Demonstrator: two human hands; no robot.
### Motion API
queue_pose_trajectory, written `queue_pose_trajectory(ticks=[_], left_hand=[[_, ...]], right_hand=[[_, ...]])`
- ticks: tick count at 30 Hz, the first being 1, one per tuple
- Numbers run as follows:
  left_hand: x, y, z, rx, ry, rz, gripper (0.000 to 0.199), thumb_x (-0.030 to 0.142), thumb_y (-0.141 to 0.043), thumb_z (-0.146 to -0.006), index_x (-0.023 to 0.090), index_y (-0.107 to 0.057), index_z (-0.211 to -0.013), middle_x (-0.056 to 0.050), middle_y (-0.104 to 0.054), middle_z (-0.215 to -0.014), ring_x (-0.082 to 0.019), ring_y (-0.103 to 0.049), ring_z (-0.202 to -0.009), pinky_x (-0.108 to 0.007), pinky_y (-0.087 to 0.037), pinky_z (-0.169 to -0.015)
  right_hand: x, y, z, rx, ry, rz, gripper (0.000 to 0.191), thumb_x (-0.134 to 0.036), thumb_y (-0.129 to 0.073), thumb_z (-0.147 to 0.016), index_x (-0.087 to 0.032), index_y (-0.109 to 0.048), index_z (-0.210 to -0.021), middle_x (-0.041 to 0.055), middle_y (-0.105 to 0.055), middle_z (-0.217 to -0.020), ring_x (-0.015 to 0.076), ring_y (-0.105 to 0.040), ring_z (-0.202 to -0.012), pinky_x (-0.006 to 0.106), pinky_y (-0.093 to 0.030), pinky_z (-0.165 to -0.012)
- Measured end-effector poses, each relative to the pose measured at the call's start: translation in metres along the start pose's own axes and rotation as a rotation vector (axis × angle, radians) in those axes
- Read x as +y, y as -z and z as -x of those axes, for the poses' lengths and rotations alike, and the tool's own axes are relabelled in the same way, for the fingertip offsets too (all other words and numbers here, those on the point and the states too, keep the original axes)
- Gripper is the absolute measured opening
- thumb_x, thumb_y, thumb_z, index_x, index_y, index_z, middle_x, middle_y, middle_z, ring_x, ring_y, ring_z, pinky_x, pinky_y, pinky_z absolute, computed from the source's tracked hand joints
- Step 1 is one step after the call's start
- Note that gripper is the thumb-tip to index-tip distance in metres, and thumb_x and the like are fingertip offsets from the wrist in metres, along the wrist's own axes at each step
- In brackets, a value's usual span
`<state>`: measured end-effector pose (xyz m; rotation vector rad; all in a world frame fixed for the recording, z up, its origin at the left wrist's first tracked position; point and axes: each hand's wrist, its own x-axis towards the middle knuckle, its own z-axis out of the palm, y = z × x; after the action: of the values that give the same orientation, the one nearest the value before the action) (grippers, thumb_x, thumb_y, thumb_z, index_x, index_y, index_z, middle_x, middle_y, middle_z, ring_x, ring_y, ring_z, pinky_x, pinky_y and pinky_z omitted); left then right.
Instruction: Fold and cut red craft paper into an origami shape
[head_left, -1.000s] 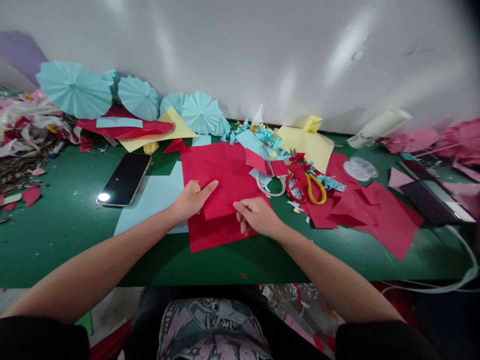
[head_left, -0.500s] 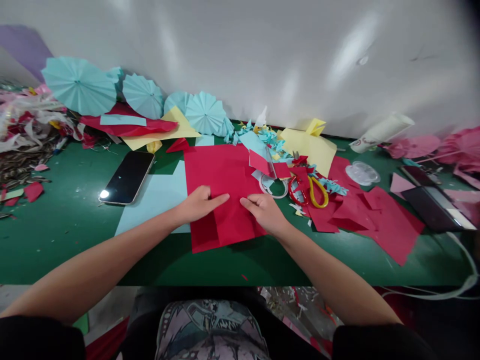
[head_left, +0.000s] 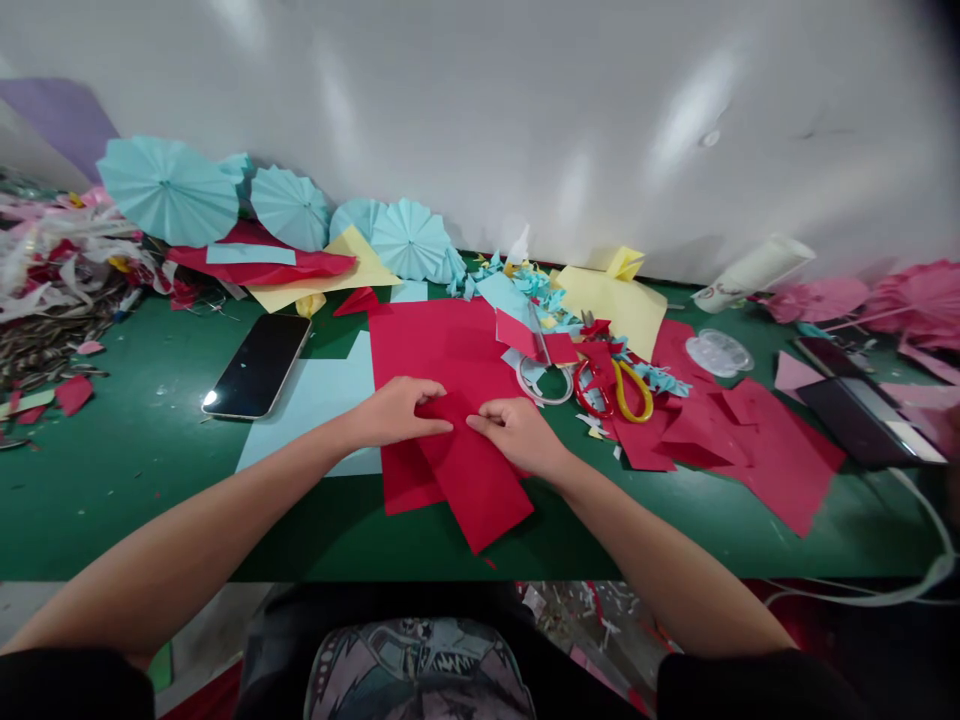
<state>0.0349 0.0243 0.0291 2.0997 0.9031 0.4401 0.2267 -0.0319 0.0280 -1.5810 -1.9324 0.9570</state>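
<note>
A folded red paper strip lies tilted over a larger red sheet, its lower end reaching toward the table's front edge. My left hand is at the strip's upper left, thumb and fingers apart around its corner. On the right side of the strip, my right hand has thumb and forefinger pinched together at its edge. Beneath the red sheet is a light blue sheet. White-handled scissors rest just beyond my right hand, beside red-handled and yellow-handled scissors.
A phone lies on the green table at the left. Light blue paper fans lean along the wall. Red paper pieces and a dark device with a white cable lie at the right.
The red paper between my hands has turned and now shows as a narrow slanted strip pointing down right. My left thumb and fingers have spread. The view has tipped slightly upward.
</note>
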Motion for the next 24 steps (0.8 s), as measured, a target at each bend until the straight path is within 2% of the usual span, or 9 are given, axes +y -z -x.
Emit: queue_pose_trajectory(ticks=[2,4,7,12,16,21,24], left_hand=[[0.003,-0.001,0.001,-0.059,-0.025,-0.03,0.027,0.039,-0.066,-0.068,0.017,-0.062,-0.084,-0.001,-0.063,-0.074,-0.015,-0.055,-0.065,-0.024,-0.036,-0.056],[0.007,-0.003,0.003,-0.108,-0.055,-0.043,0.024,0.039,-0.06,-0.074,0.017,-0.062,-0.084,0.0,-0.064,-0.073,-0.013,-0.054,-0.061,-0.022,-0.035,-0.056],[0.01,-0.009,0.004,-0.135,-0.082,-0.054,0.021,0.037,-0.055,-0.079,0.017,-0.062,-0.078,0.0,-0.064,-0.069,-0.011,-0.053,-0.059,-0.021,-0.034,-0.056],[0.012,-0.016,0.006,-0.148,-0.089,-0.06,0.024,0.032,-0.053,-0.08,0.016,-0.059,-0.063,0.002,-0.058,-0.056,-0.009,-0.049,-0.052,-0.021,-0.03,-0.052],[0.012,-0.012,0.004,-0.16,-0.086,-0.036,0.021,0.028,-0.054,-0.078,0.016,-0.058,-0.061,0.003,-0.057,-0.054,-0.008,-0.047,-0.049,-0.019,-0.029,-0.049],[0.002,-0.001,-0.001,-0.089,-0.037,0.021,0.026,0.033,-0.054,-0.078,0.016,-0.055,-0.058,0.006,-0.046,-0.042,-0.007,-0.04,-0.04,-0.019,-0.025,-0.042],[-0.005,0.002,-0.004,0.023,0.01,0.073,0.029,0.035,-0.042,-0.085,0.016,-0.055,-0.067,0.0,-0.059,-0.054,-0.01,-0.054,-0.047,-0.019,-0.038,-0.048]], right_hand=[[-0.001,-0.002,0.0,-0.012,0.031,0.071,0.036,-0.032,-0.049,-0.083,-0.018,-0.04,-0.051,-0.0046,-0.036,-0.047,0.0085,-0.033,-0.048,0.025,-0.022,-0.05],[-0.002,-0.005,0.002,-0.038,0.059,0.116,0.033,-0.027,-0.049,-0.082,-0.017,-0.045,-0.052,-0.0039,-0.04,-0.047,0.0082,-0.034,-0.048,0.025,-0.023,-0.051],[-0.004,-0.009,0.005,-0.099,0.099,0.161,0.031,-0.019,-0.05,-0.08,-0.016,-0.047,-0.05,-0.0037,-0.04,-0.045,0.007,-0.031,-0.046,0.025,-0.022,-0.051],[-0.007,-0.012,0.008,-0.174,0.162,0.164,0.03,-0.023,-0.052,-0.082,-0.014,-0.051,-0.053,-0.0036,-0.04,-0.046,0.0066,-0.034,-0.046,0.025,-0.021,-0.051],[-0.008,-0.011,0.009,-0.182,0.166,0.147,0.033,-0.026,-0.052,-0.082,-0.015,-0.047,-0.052,-0.0055,-0.035,-0.045,0.0061,-0.03,-0.046,0.024,-0.021,-0.051],[-0.006,-0.006,0.006,-0.162,0.128,0.126,0.042,-0.031,-0.05,-0.082,-0.017,-0.032,-0.047,-0.0069,-0.026,-0.043,0.006,-0.023,-0.045,0.025,-0.019,-0.049],[-0.003,-0.004,0.005,-0.163,0.126,0.105,0.043,-0.033,-0.05,-0.082,-0.017,-0.029,-0.048,-0.0066,-0.024,-0.045,0.0064,-0.023,-0.047,0.025,-0.018,-0.05]])
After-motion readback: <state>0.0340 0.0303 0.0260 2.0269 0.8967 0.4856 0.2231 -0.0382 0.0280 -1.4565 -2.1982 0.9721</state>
